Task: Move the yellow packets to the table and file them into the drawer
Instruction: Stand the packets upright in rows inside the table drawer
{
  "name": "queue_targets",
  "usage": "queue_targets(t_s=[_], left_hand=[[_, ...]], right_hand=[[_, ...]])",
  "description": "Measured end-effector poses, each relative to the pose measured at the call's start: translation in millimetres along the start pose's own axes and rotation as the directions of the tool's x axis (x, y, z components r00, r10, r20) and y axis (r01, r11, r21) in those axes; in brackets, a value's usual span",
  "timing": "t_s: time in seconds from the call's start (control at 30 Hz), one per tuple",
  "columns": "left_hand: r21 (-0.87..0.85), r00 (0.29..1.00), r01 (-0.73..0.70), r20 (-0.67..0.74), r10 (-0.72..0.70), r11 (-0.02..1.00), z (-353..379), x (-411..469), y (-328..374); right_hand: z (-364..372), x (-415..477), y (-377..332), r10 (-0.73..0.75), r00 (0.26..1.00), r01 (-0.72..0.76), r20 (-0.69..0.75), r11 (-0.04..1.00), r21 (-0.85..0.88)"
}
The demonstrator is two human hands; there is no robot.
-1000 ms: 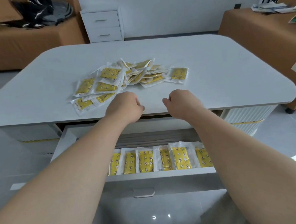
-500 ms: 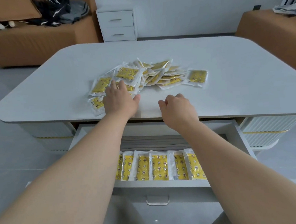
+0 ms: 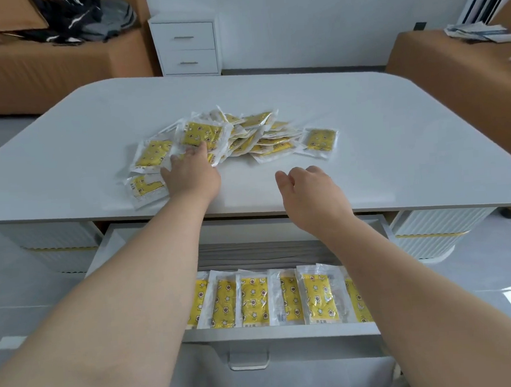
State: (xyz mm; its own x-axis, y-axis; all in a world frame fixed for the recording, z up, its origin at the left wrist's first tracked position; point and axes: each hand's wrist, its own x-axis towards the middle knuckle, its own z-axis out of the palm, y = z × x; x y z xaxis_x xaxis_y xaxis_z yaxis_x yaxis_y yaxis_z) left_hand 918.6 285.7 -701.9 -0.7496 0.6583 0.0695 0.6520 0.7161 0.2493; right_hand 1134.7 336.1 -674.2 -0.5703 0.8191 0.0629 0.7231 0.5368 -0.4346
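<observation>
The left hand [image 3: 191,176] lies on the near-left edge of the packet pile [image 3: 244,136] at the middle of the table [image 3: 393,108], its fingers [image 3: 200,151] stretched flat over the wrappers and gripping none. The right hand [image 3: 308,192] hovers over the table's near edge, just short of the pile, loosely curled and holding nothing. Under the table's front, the open drawer [image 3: 273,334] holds a row [image 3: 254,302] of filed packets.

Table [image 3: 364,119] right half, far side bare: open passage. Packet pile [image 3: 244,136] crowds centre-left, left hand [image 3: 191,178] resting on its near edge. Open drawer [image 3: 282,333]: packet row [image 3: 254,302] fills front, grey floor [image 3: 261,253] behind bare, left forearm [image 3: 129,308] and right forearm [image 3: 406,288] crossing above.
</observation>
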Motion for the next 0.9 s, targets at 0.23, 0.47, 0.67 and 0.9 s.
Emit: queue_targets(t_s=[0.23, 0.47, 0.67, 0.9], left_hand=[[-0.055, 0.965, -0.259, 0.023, 0.261, 0.964, -14.2, -37.1, 2.2], [-0.088, 0.827, -0.535, 0.149, 0.542, 0.84, -13.5, -88.7, 4.2], [-0.141, 0.749, -0.612, 0.213, 0.628, 0.778, -24.3, -116.9, 12.0], [-0.156, 0.733, -0.622, 0.23, 0.64, 0.768, -30.1, -135.4, 19.0]], right_hand=[[-9.7, -1.3, 10.4, 0.055, 0.996, -0.07, 0.071, 0.972, 0.226], [-9.7, -13.9, 14.4, 0.141, 0.984, -0.158, 0.105, 0.973, 0.167], [-10.3, -30.7, 15.4, 0.285, 0.948, -0.27, 0.143, 0.956, -0.119], [-16.1, -33.2, 7.3, 0.338, 0.89, -0.456, 0.307, 0.696, 0.555]])
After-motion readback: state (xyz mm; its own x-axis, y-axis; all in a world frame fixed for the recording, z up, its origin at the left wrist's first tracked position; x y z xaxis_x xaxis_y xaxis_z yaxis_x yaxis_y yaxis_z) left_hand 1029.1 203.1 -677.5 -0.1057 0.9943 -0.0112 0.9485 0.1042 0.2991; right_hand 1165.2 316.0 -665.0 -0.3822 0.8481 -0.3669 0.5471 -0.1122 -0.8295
